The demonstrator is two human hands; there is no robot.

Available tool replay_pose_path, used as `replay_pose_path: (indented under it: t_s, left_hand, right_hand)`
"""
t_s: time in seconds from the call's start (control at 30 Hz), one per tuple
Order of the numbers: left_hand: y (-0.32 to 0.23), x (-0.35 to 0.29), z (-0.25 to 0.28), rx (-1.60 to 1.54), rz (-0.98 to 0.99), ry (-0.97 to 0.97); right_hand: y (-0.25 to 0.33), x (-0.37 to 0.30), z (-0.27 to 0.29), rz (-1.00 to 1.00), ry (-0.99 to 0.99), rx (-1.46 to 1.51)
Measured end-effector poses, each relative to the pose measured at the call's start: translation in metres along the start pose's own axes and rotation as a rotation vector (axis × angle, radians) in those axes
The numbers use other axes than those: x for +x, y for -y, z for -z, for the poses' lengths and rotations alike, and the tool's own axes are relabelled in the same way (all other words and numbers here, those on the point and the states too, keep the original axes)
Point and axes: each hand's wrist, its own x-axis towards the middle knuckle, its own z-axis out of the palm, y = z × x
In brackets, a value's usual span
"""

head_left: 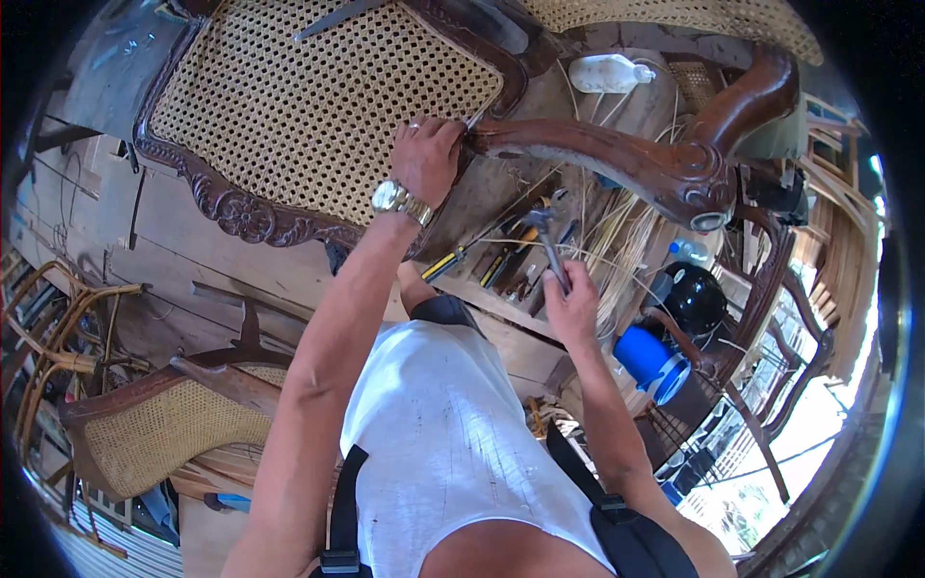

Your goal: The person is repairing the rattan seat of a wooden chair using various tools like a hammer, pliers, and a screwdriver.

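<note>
One grey hammer [552, 252] is gripped in your right hand [572, 301]; your left hand [427, 162], contents unclear, curls beside the openwork cane panel [318, 106] ahead, within a carved, glossy brown frame [246, 214].

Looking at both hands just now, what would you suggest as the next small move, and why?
I would probably bring the hammer slowly over toward the left hand: the right hand grips it away from the woven cane panel, while the left hand rests at the panel's edge, by the carved wooden frame.
</note>
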Motion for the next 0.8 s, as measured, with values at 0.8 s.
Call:
replay_pose_path:
  t_s: [0.8]
  left_hand:
    - [-0.032, -0.067, 0.019, -0.703, 0.808, -0.378]
  right_hand:
    - [0.114, 0.276, -0.011, 0.465, 0.363, 0.059]
